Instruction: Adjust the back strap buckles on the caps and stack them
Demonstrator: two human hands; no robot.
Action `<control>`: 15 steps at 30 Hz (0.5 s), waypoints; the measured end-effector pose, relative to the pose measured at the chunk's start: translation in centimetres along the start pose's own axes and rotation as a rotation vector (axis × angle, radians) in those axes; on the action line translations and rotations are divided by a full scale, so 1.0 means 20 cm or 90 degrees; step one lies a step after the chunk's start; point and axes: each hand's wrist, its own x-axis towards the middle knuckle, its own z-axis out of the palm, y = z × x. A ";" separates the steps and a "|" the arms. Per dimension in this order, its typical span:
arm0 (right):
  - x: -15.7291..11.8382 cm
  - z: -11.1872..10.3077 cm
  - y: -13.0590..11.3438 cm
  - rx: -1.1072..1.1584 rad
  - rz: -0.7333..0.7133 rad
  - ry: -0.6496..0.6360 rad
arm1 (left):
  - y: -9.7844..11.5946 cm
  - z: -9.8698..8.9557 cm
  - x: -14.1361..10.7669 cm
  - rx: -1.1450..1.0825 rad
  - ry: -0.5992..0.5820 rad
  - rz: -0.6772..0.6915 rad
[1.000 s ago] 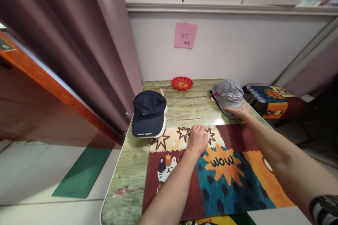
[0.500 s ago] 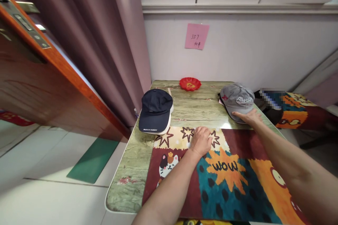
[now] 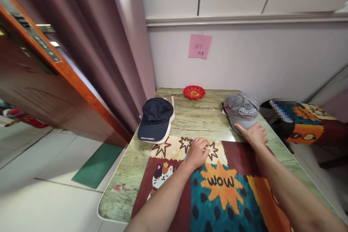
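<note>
A grey baseball cap [image 3: 241, 110] with white "Always" lettering sits on the right side of the table, its brim facing me. My right hand [image 3: 255, 135] holds that brim, thumb at its front edge; the other fingers partly hide its right side. Loosely bent, with the thumb apart, the fingers of my left hand [image 3: 198, 152] rest on the patterned mat [image 3: 243, 156] and hold nothing. To the left a navy baseball cap [image 3: 156, 116] lies on top of a white cap [image 3: 172, 117], which shows only along its edge.
At the back of the wood-patterned table [image 3: 116, 195] stands a red scalloped dish [image 3: 194, 92]. A pink note [image 3: 200, 46] is stuck to the wall. An open door [image 3: 62, 90] and a curtain are at left; a patterned cloth covers something [image 3: 307, 133] beyond the right edge.
The view has shifted slightly, so the table and caps appear lower and a little further left. Both hands keep nearly the same places on the mat and the grey cap.
</note>
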 end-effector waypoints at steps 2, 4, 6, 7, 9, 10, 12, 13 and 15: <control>-0.03 0.00 -0.01 -0.004 -0.021 0.033 | 0.01 0.00 0.00 0.001 0.010 0.003; -0.05 -0.01 -0.02 -0.005 -0.039 0.058 | 0.02 -0.01 0.00 0.009 0.014 0.003; -0.06 -0.02 -0.02 -0.002 -0.051 0.067 | 0.03 -0.01 0.01 0.022 0.011 -0.001; -0.05 -0.02 -0.01 0.001 -0.055 0.062 | 0.04 -0.01 0.01 0.030 0.008 -0.001; -0.04 -0.04 0.00 0.005 -0.061 0.034 | 0.06 -0.02 0.01 0.048 0.000 0.001; -0.04 -0.04 0.01 0.006 -0.067 0.015 | 0.06 -0.02 0.01 0.056 -0.004 0.003; -0.03 -0.05 0.03 0.006 -0.080 -0.014 | 0.07 -0.02 0.00 0.066 -0.008 0.006; -0.02 -0.05 0.04 0.006 -0.086 -0.020 | 0.07 -0.02 0.00 0.069 -0.008 0.006; -0.03 -0.05 0.05 0.011 -0.095 -0.014 | 0.07 -0.01 0.00 0.072 -0.007 0.003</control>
